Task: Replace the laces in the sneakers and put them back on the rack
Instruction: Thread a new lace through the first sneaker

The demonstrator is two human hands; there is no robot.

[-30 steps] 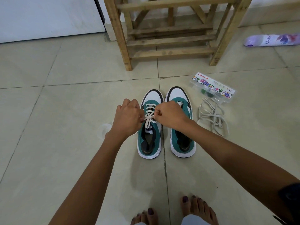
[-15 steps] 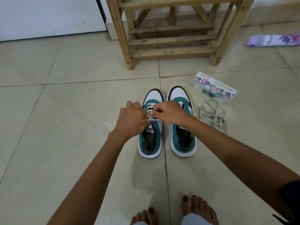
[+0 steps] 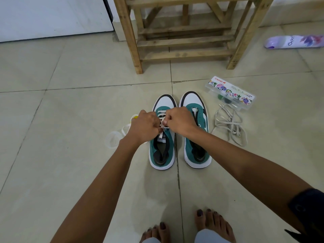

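Left hand (image 3: pixel 144 128) and right hand (image 3: pixel 178 121) curled, each pinching the flat white lace (image 3: pixel 162 118) over the left sneaker (image 3: pixel 162 142), teal suede with white rubber toe, beside the unlaced right sneaker (image 3: pixel 196 137), toes toward the slatted wooden rack (image 3: pixel 184 32), on glossy tile floor (image 3: pixel 70 120), grey laces (image 3: pixel 229 123) tangled alongside.

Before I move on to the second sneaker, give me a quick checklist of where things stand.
1. Left sneaker laced: ok, white lace crosses its eyelets.
2. Knot finished: cannot tell, left hand and right hand pinch the lace ends over it.
3. Right sneaker laced: not ok, eyelets bare.
4. Loose laces within reach: ok, on the floor beside it.
5. Rack shelf free: ok, lower slats bare.
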